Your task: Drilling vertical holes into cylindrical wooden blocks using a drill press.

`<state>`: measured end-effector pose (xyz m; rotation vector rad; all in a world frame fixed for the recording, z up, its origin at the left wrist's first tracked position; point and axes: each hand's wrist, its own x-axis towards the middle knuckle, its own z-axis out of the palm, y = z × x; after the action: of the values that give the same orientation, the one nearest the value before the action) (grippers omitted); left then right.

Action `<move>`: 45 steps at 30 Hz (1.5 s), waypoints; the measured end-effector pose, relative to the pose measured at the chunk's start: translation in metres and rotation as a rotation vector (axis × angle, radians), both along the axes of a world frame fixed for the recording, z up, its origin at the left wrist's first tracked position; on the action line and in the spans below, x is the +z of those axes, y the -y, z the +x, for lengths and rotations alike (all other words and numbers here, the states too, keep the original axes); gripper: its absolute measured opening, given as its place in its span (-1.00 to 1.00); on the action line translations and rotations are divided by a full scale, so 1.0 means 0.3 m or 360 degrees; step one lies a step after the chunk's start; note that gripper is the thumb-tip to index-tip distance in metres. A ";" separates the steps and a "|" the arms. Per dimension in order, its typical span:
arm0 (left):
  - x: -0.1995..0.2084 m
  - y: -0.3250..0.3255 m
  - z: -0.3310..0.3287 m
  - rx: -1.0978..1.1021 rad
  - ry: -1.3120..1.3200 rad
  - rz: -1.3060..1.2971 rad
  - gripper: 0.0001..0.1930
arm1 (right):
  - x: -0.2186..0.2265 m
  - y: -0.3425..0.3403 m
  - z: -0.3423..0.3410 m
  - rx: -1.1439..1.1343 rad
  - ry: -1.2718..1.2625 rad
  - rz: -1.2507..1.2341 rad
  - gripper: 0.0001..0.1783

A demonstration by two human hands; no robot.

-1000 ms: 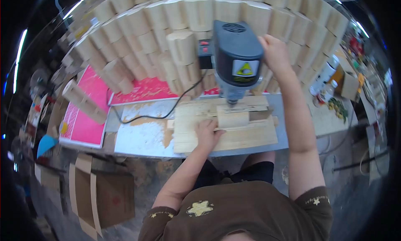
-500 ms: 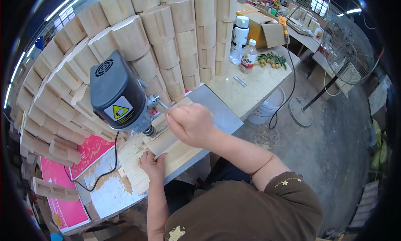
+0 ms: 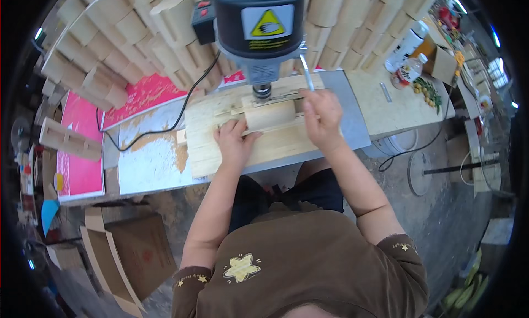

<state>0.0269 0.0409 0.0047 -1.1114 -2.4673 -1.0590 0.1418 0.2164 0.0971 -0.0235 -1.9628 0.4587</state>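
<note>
A dark grey drill press (image 3: 259,31) stands in front of me, its metal chuck (image 3: 262,91) just above a pale wooden block (image 3: 270,115). The block is rounded on my side and lies on a flat wooden board (image 3: 275,146). My left hand (image 3: 236,143) is closed against the block's left end, fingers and thumb pressed on it. With my right hand (image 3: 324,117) I grip the lower end of the drill press's metal lever (image 3: 307,70), to the right of the chuck. Whether a bit touches the wood is hidden.
Tall stacks of grooved wooden blocks (image 3: 325,15) rise behind the machine. A black cable (image 3: 190,100) crosses the bench at left, near sawdust and a loose slotted block (image 3: 70,140). Bottles (image 3: 409,70) stand at right. An open cardboard box (image 3: 138,246) sits on the floor.
My view has swung left, so the drill press appears more central and the floor box shows. My left hand stays at the block, and my right hand keeps its grip on the lever.
</note>
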 end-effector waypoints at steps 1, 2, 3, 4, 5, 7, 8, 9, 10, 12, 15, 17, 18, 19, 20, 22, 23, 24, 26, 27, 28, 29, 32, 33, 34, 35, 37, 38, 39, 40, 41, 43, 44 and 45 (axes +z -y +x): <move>0.001 0.005 -0.004 -0.0018 0.0039 -0.0002 -0.58 | 0.034 0.005 -0.003 0.0021 -0.0061 0.0033 -0.84; 0.003 0.005 -0.007 0.0014 0.0050 -0.0007 -0.58 | 0.081 0.009 0.001 0.0024 -0.0118 0.0073 -0.88; 0.005 0.012 -0.005 0.0013 0.0064 -0.0019 -0.56 | 0.144 0.012 0.001 0.0008 -0.0088 -0.0025 -0.93; 0.001 0.020 -0.003 0.0007 0.0077 -0.0029 -0.55 | 0.211 0.012 -0.008 -0.0013 -0.0058 -0.0122 -0.95; -0.001 0.024 0.001 0.0021 0.0082 -0.0037 -0.55 | 0.287 0.007 -0.026 -0.0018 -0.0006 -0.0203 -0.91; -0.005 0.029 0.002 0.0015 0.0106 -0.0037 -0.55 | 0.402 -0.026 -0.098 -0.0089 0.0119 -0.0252 -0.83; -0.005 0.028 0.002 0.0019 0.0106 -0.0036 -0.55 | 0.443 -0.054 -0.141 -0.0162 0.0195 -0.0219 -0.79; -0.008 0.028 0.003 0.0011 0.0129 -0.0046 -0.54 | 0.480 -0.077 -0.186 -0.0231 0.0307 -0.0292 -0.75; -0.002 0.023 0.008 -0.0003 0.0148 -0.0054 -0.54 | 0.511 -0.102 -0.222 -0.0307 0.0415 -0.0363 -0.70; -0.002 0.014 0.012 -0.0001 0.0179 -0.0052 -0.53 | 0.494 -0.181 -0.297 -0.0192 0.0336 -0.0336 -0.70; 0.021 0.003 0.017 0.0020 0.0292 -0.0002 -0.55 | 0.421 -0.251 -0.272 0.0124 0.0298 -0.0468 -0.74; 0.017 0.007 0.020 0.0058 0.0376 0.0037 -0.57 | 0.364 -0.211 -0.213 0.0373 0.0443 -0.0671 -0.74; 0.003 0.007 0.014 0.0058 0.0373 0.0129 -0.55 | 0.331 -0.166 -0.168 0.0413 0.0553 -0.0708 -0.71; -0.004 0.001 0.009 0.0047 0.0368 0.0228 -0.51 | 0.278 -0.183 -0.131 0.0329 0.0811 -0.0545 -0.67; -0.006 -0.001 0.002 0.0052 0.0375 0.0231 -0.51 | 0.198 -0.218 -0.091 0.0245 0.1065 -0.0379 -0.62; -0.013 0.001 -0.017 -0.0044 0.0325 0.0309 -0.54 | -0.003 -0.230 -0.009 0.0049 0.1314 0.0063 -0.63; -0.015 0.015 -0.029 -0.0025 0.0337 0.0305 -0.54 | -0.031 -0.205 0.009 0.0078 0.1278 -0.0049 -0.64; -0.009 0.039 -0.045 -0.0108 0.0380 0.0354 -0.56 | -0.053 -0.182 0.024 0.0112 0.1241 -0.0163 -0.66; 0.024 0.106 -0.057 -0.0159 0.0432 0.0394 -0.58 | -0.070 -0.167 0.064 0.0256 0.1251 -0.0339 -0.68; 0.057 0.146 -0.062 -0.0229 0.0364 0.0445 -0.58 | -0.077 -0.163 0.087 0.0373 0.1246 -0.0518 -0.70; 0.086 0.201 -0.071 -0.0297 0.0292 0.0490 -0.59 | -0.072 -0.145 0.107 0.0404 0.1258 -0.0527 -0.70; 0.098 0.265 -0.091 -0.0335 0.0268 0.0428 -0.58 | -0.056 -0.133 0.123 0.0415 0.1264 -0.0539 -0.71; 0.186 0.466 -0.123 -0.0370 0.1175 0.0708 -0.55 | -0.056 -0.115 0.169 0.0444 0.1261 -0.0537 -0.75; 0.197 0.531 -0.143 -0.0342 0.1088 0.0703 -0.55 | -0.056 -0.111 0.184 0.0410 0.1246 -0.0524 -0.76; 0.211 0.600 -0.168 -0.0300 0.0997 0.0700 -0.56 | -0.043 -0.099 0.194 0.0399 0.1275 -0.0525 -0.76; 0.210 0.658 -0.198 -0.0210 0.0906 0.0712 -0.55 | -0.035 -0.092 0.207 0.0382 0.1301 -0.0523 -0.77; 0.270 0.772 -0.215 0.0090 0.0944 0.0761 -0.56 | -0.068 -0.084 0.224 0.0387 0.1301 -0.0577 -0.75; 0.299 0.811 -0.219 0.0282 0.0960 0.0741 -0.57 | -0.074 -0.074 0.228 0.0450 0.1295 -0.0566 -0.75; 0.314 0.841 -0.231 0.0441 0.0859 0.0743 -0.60 | -0.075 -0.063 0.229 0.0421 0.1274 -0.0611 -0.74; 0.317 0.873 -0.251 0.0488 0.0833 0.0757 -0.60 | -0.074 -0.056 0.231 0.0381 0.1256 -0.0649 -0.73; 0.322 0.898 -0.274 0.0685 0.0585 0.0506 -0.60 | -0.077 -0.059 0.236 0.0429 0.1249 -0.0632 -0.73; 0.341 0.917 -0.277 0.0960 0.0181 0.0135 -0.60 | -0.085 -0.070 0.239 0.0356 0.1261 -0.0702 -0.71; 0.328 0.934 -0.283 0.0993 0.0161 0.0140 -0.60 | -0.094 -0.075 0.238 0.0393 0.1251 -0.0689 -0.71; 0.285 0.959 -0.300 0.1082 0.0123 0.0034 -0.59 | -0.105 -0.079 0.235 0.0428 0.1226 -0.0704 -0.71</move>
<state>-0.0631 -0.2468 0.0901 -0.1725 -2.5713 -0.9062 0.2121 0.2401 0.0657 -0.2514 -2.5792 1.1914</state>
